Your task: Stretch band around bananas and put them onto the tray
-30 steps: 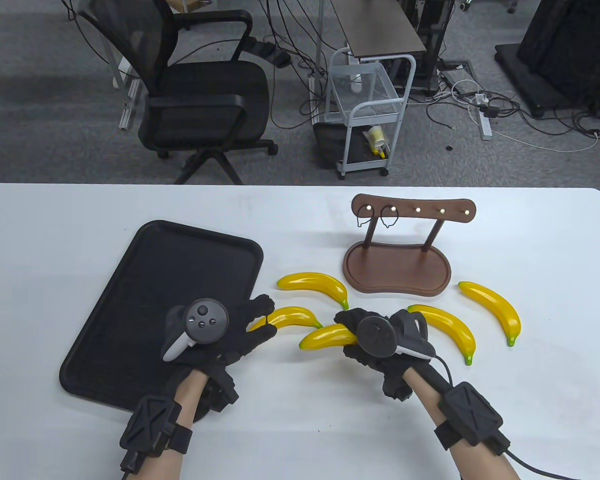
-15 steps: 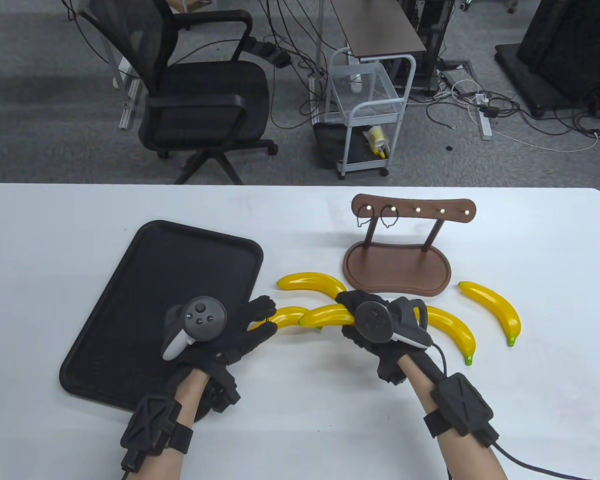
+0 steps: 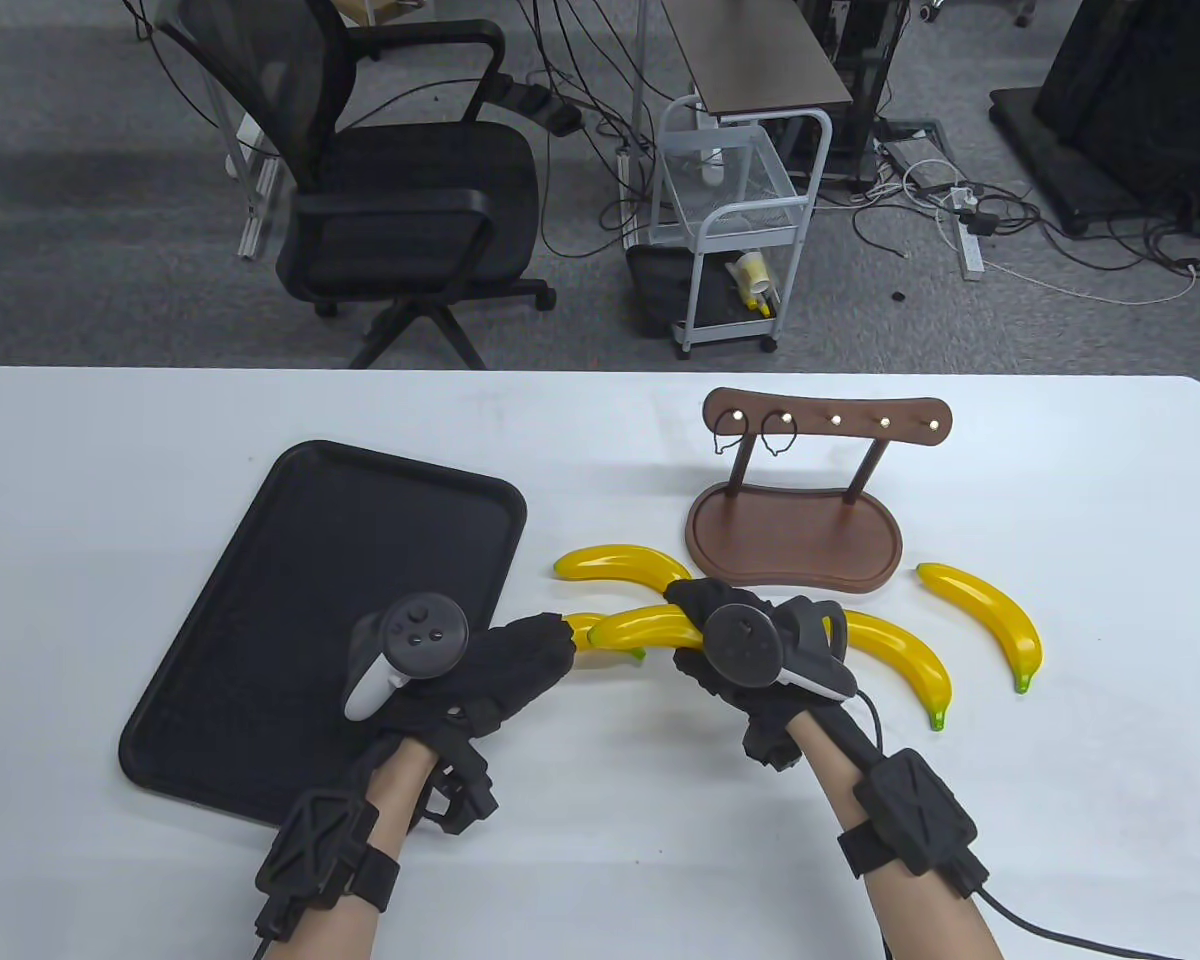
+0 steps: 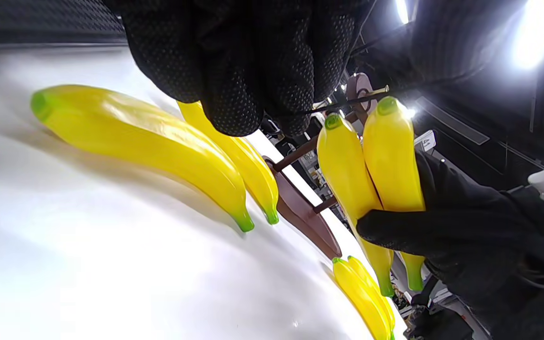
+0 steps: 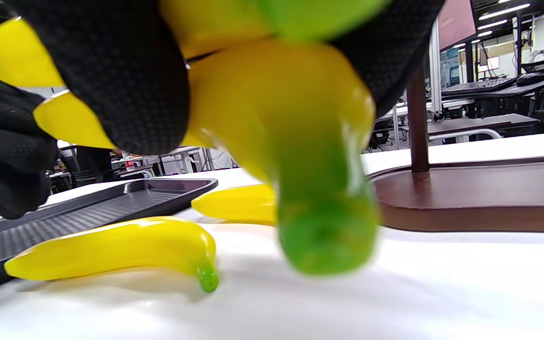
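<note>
My right hand [image 3: 725, 650] is wrapped around a pair of bananas [image 3: 648, 626], lifted just off the worktop [image 3: 600, 860] beside the tray's [image 3: 260, 600] near corner. The left wrist view shows the two side by side, green tips level, with my fingers closed round their middle.

My left hand [image 3: 495, 672] is bunched at those tips. Its fingertips [image 4: 234, 94] pinch what I take to be the band [image 4: 347, 100], a thin dark line running across to the banana ends. It is too fine to follow all the way.

The bananas look like glossy moulded plastic, so I judge them light, rigid and slick. They won't bruise, but they could slide against each other or squirt out under a tight loop. Holding mid-length keeps the ends free, and the curve should stop the band creeping once it sits past the tips. The band itself I expect to be thin and springy — it may snap off a fingertip if I let the tension go unevenly.

Four more bananas lie loose on the worktop, and two spare loops hang on the wooden rack [image 3: 795, 545].

I can read no brand or label on the bananas, tray or rack — nothing legible.
</note>
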Motion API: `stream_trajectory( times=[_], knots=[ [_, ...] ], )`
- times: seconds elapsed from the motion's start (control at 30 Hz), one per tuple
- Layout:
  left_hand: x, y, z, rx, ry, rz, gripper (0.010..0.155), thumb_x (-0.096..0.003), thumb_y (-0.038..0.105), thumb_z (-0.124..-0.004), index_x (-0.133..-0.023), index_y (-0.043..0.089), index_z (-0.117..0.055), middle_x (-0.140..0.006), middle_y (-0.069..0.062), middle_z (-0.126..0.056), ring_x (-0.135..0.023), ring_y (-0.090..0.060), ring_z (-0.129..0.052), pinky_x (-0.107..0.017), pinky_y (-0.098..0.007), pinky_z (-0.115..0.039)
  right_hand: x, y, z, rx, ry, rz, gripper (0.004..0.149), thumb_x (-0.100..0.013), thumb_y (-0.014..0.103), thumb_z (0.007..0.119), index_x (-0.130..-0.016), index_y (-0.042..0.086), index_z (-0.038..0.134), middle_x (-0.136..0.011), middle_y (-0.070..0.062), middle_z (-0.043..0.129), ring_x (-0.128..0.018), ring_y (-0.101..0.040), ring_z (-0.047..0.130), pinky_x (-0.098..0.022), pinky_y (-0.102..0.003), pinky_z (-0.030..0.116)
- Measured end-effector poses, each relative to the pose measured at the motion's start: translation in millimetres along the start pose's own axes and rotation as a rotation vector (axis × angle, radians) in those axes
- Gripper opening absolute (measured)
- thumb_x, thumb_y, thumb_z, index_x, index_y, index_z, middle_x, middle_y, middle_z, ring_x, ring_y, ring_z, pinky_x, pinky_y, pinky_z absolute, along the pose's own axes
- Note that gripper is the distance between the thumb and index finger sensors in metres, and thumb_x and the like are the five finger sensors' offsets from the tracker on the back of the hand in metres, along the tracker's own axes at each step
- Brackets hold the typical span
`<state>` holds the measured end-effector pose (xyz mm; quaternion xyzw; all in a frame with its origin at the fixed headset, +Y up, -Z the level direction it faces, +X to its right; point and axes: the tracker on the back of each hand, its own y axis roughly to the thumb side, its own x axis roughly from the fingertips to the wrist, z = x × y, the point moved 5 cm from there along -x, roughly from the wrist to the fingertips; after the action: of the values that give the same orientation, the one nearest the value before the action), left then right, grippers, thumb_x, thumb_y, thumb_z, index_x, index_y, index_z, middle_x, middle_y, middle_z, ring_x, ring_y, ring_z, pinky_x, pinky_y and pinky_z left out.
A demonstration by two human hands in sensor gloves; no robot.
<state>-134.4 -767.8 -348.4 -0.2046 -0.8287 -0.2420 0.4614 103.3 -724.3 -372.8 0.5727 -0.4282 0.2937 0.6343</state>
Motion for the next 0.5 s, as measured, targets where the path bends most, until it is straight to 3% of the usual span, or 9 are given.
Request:
stream_trajectory(
  times=[0.5],
  knots=[
    [-5.5,-2.4,-14.3,0.004,-0.070,0.041,0.079,-0.0582,0.064,-0.062,-0.112,0.006,-0.061,-0.105,-0.014,-0.084,-0.093,-0.039,-0.090,-0.075,-0.059,-0.067,-0.5,31.5,13.1,0.000,0.026,-0.085,0.069,-0.044,0.037,0.093,-0.102,0.016,0.062,-0.100,-0.009,0.078,-0.077,-0.035,0.092,-0.053,-0.045,0.085]
  ],
)
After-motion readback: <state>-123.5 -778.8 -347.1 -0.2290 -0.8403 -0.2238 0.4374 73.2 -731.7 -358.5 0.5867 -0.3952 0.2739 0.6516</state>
